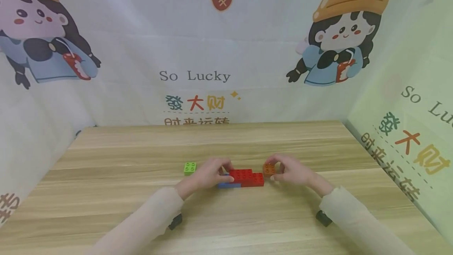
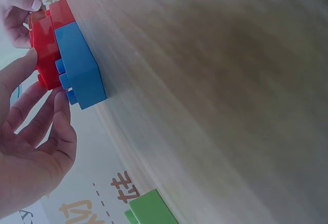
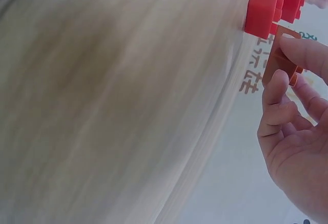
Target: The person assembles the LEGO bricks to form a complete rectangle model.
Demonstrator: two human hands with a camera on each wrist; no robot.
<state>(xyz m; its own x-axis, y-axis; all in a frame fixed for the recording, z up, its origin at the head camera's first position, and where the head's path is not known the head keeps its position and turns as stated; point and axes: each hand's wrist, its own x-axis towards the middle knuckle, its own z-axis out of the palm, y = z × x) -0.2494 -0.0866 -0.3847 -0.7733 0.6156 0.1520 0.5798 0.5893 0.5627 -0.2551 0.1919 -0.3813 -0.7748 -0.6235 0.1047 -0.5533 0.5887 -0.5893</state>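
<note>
Pinched between thumb and fingers, the orange brick [image 1: 269,169] is in the right hand [image 1: 288,169], and the gap of that hand is just as wide as the brick. It could slip or twist, I think, because only the tips seem to hold it. If it came down crooked, its bumps might not fit, and a hard push could make the joined bricks slide or pop apart. The orange brick is at the tips of the right hand, just beside the right end of the lower red brick [image 1: 258,178]; I can't tell if they touch. On the other side, the left hand [image 1: 212,171] has its thumb and fingers around the left end of the upper red brick [image 1: 242,174]. That one sits on top of the lower red brick and the blue brick [image 1: 229,185]. Past the left hand, the green brick [image 1: 190,168] is alone on the wooden table [image 1: 141,148]
</note>
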